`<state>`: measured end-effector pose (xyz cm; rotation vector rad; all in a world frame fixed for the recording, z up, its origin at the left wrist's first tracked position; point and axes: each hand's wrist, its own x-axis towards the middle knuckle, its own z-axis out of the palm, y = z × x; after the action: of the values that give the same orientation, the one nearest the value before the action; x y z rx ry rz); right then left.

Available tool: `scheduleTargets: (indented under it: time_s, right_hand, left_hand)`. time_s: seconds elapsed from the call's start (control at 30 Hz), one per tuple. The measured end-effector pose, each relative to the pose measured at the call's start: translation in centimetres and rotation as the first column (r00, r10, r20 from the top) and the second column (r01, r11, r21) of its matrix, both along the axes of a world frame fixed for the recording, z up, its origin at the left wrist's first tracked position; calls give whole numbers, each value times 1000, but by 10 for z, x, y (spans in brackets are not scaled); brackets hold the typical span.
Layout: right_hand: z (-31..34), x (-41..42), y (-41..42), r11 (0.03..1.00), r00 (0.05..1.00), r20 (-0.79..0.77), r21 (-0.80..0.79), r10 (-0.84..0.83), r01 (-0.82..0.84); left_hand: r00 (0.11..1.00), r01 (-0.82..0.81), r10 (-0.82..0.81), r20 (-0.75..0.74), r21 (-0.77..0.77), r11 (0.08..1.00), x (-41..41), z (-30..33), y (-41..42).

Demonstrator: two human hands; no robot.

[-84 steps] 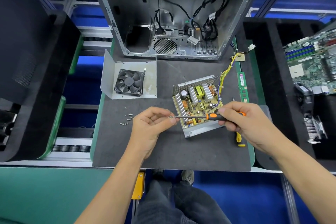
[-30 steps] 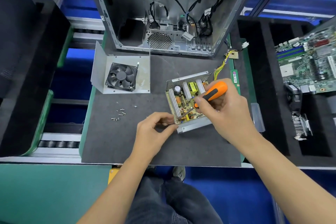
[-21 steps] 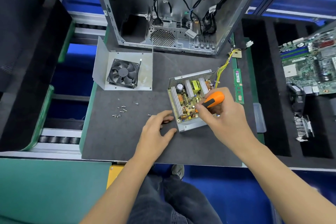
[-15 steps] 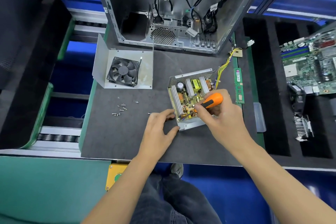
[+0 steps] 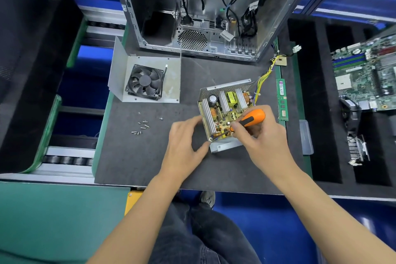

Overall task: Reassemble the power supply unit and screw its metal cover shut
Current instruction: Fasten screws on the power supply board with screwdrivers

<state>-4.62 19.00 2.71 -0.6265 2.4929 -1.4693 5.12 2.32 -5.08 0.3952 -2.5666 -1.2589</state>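
Observation:
The open power supply unit [image 5: 226,111] lies on the dark mat, its yellow circuit board, heat sinks and coils exposed. My right hand [image 5: 262,135] grips an orange-and-black screwdriver [image 5: 249,118], its tip down at the board's near left corner. My left hand [image 5: 184,138] rests on the mat and touches the unit's left side with relaxed fingers. The metal cover [image 5: 147,80] with a black fan on it lies apart at the upper left. Several loose screws [image 5: 140,127] are scattered on the mat left of my left hand.
An open computer case [image 5: 203,13] stands at the back. A green memory stick [image 5: 282,98] lies right of the unit, beside the yellow wire bundle [image 5: 263,77]. A motherboard [image 5: 366,75] and a heatsink [image 5: 357,150] sit in black foam trays at the right.
My right hand swung the screwdriver from level to tip-down on the board's near corner. My left hand let go of the shaft and came to rest against the unit's left side.

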Motion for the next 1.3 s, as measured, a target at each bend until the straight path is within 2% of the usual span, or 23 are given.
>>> scheduleTargets:
  time_s: [0.23, 0.43, 0.53, 0.73, 0.9, 1.03, 1.13, 1.3]
  right_hand:
    - [0, 1, 0, 1000, 999, -34, 31, 0, 1]
    - [0, 2, 1, 1000, 999, -32, 28, -4, 5]
    - [2, 4, 0, 1000, 1000, -14, 13, -23, 24]
    - [2, 3, -3, 999, 999, -24, 6, -33, 33]
    - [2, 2, -5, 1000, 998, -58, 15, -9, 10]
    - [3, 3, -5, 999, 997, -73, 34, -6, 9]
    - [4, 4, -3, 999, 998, -67, 40, -8, 11]
    - [3, 4, -4, 999, 998, -63, 29, -10, 12]
  left_hand:
    - [984, 164, -173, 50, 154, 974, -30, 14, -27]
    - [938, 296, -307, 163, 89, 951, -61, 27, -47]
    - [937, 306, -311, 157, 57, 950, -64, 30, -50]
    - [941, 308, -318, 112, 97, 946, -68, 36, -49]
    - [930, 323, -330, 159, 68, 944, -68, 32, -54]
    - [917, 341, -356, 180, 107, 934, -59, 23, -56]
    - [907, 356, -360, 219, 60, 933, -49, 14, -51]
    - [924, 332, -331, 192, 27, 943, -50, 10, -43]
